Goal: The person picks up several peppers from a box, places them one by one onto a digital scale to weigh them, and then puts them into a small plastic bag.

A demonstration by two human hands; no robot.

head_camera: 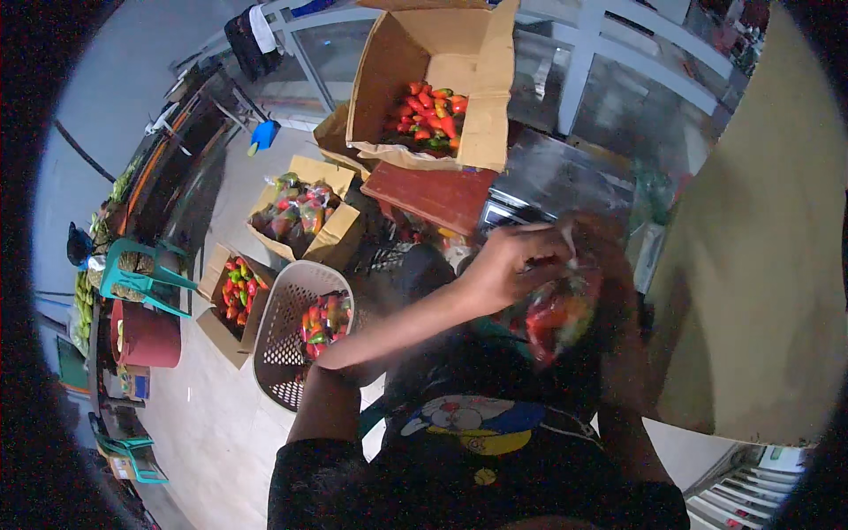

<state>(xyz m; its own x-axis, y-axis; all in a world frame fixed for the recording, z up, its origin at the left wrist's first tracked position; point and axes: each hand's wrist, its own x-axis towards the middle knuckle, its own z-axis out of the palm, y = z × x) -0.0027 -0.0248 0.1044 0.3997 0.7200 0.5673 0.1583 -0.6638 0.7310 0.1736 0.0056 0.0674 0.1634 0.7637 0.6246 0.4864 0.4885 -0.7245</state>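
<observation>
Near my lap, a clear plastic bag of red and green peppers (556,318) hangs from my hands. My left hand (520,262) has its fingers closed at the gathered top of the bag. Beside it on the right, my right hand (593,238) is dark and blurred, also at the bag's top; its fingers are hard to make out. Just beyond the hands stands a scale with a metal plate (563,172). Loose red peppers (434,116) lie in a large open cardboard box (493,99) at the top, behind a reddish-brown board (430,192).
To the left stand a plastic laundry basket (281,368) with bagged peppers, a cardboard box of bagged peppers (301,212) and a smaller box of peppers (238,291). Further left are a green plastic stool (142,275) and a red tub (152,334). A large tan panel (748,265) rises at right.
</observation>
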